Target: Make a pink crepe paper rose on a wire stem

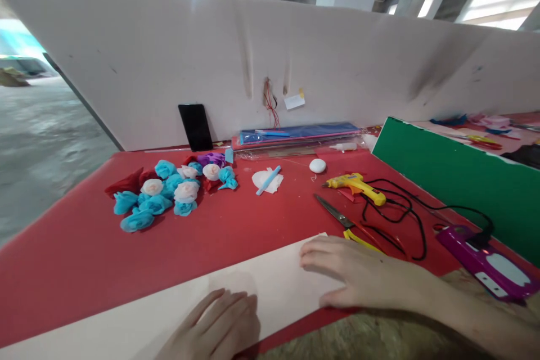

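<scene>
A long strip of pale paper lies slantwise across the near part of the red table. My left hand rests on the strip near its middle, fingers laid flat and the thumb hidden. At the strip's right end is my right hand, palm down, with its fingers stretched out and the thumb apart, touching the paper. Just beyond my right hand lie scissors with dark blades, partly hidden by that hand and forearm.
Blue, white and red paper flowers are heaped at the left. A yellow glue gun, black cable, purple power strip and green board occupy the right. A phone leans on the white partition.
</scene>
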Motion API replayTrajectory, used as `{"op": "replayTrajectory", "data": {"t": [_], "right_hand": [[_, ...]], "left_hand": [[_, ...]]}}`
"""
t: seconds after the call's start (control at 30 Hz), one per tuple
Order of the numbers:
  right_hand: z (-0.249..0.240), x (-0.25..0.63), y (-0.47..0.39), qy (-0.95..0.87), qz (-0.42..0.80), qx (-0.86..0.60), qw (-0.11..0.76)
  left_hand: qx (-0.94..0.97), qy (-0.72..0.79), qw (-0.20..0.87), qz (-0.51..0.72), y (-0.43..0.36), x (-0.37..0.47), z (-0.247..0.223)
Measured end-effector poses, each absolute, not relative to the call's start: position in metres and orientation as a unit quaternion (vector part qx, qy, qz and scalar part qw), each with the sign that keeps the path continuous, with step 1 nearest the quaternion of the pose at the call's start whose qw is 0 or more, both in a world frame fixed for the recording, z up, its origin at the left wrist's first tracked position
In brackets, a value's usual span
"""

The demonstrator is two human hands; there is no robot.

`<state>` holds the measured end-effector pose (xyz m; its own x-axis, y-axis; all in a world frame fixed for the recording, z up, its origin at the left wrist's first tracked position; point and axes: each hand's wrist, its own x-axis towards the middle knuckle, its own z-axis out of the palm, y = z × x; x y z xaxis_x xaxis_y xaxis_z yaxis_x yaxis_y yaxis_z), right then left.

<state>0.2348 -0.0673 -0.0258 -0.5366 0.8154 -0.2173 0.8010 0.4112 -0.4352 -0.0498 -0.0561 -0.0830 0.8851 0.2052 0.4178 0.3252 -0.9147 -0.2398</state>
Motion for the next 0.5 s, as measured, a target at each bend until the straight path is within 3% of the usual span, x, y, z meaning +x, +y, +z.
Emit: {"op": "replayTrajectory", "data": {"t": [0.17,0.37,0.5], "right_hand": [[-0.038,0.237,-0.076,-0.827,0.289,-0.481,0.039],[-0.039,0.231,-0.056,-0.841,0.289,-0.451,0.075],[-0.041,0.233,-0.047,-0.846,0.296,-0.436,0.081]], "left_hand": [[-0.952,-0.155,0.138,-0.226,-0.050,-0.056,-0.069],[-0.969,-0.196,0.023,-0.148,-0.039,-0.082,-0.082],[-0.942,-0.283,-0.069,-0.166,-0.036,-0.081,-0.082]]}}
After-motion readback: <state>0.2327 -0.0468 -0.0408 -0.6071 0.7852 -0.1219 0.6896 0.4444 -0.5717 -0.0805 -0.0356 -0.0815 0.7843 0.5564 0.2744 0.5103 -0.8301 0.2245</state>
